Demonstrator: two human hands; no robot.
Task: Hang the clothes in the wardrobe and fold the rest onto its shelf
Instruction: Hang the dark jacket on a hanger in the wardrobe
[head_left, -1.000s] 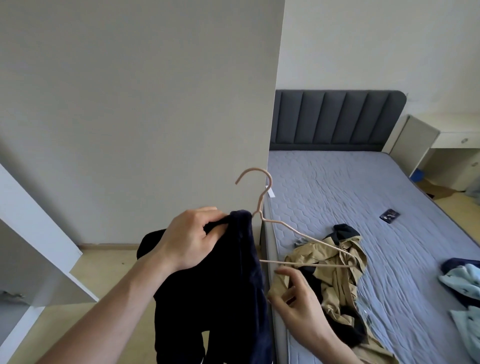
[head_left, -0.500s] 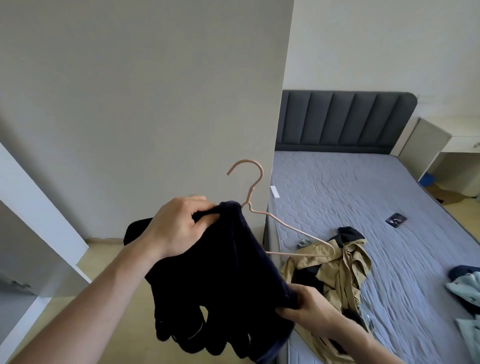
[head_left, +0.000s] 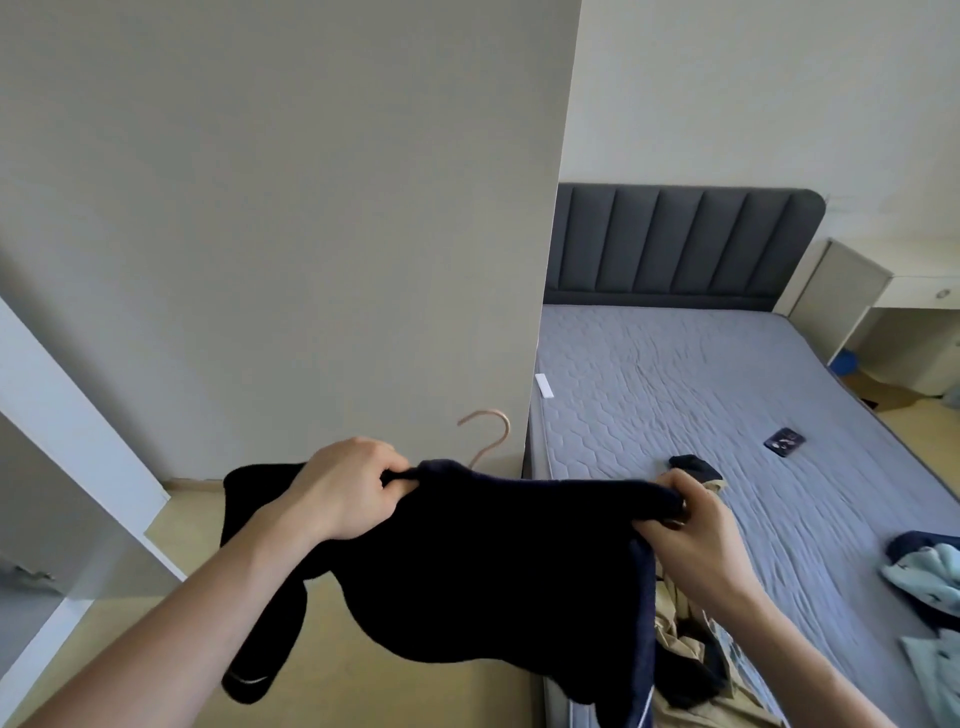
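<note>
A dark navy garment (head_left: 483, 561) is stretched out between my two hands over a pink hanger (head_left: 488, 434); only the hanger's hook shows above the cloth. My left hand (head_left: 348, 493) grips the garment's left shoulder. My right hand (head_left: 685, 525) grips the right shoulder end, where a bit of the hanger's tip seems to show. A sleeve hangs down at the lower left. A white wardrobe panel (head_left: 62, 447) stands open at the far left.
A bed with a grey-blue mattress (head_left: 727, 415) and dark headboard (head_left: 675, 244) fills the right. On it lie a beige garment (head_left: 691, 654), light blue clothes (head_left: 924, 577), a small dark item (head_left: 784, 441) and a white tag (head_left: 544, 385). A large wall panel (head_left: 311, 234) is ahead.
My right hand moved up from the garment's lower edge to its right shoulder end, pulling the cloth across the hanger. The hanger's arms are now covered; the whole bundle sits lower.
</note>
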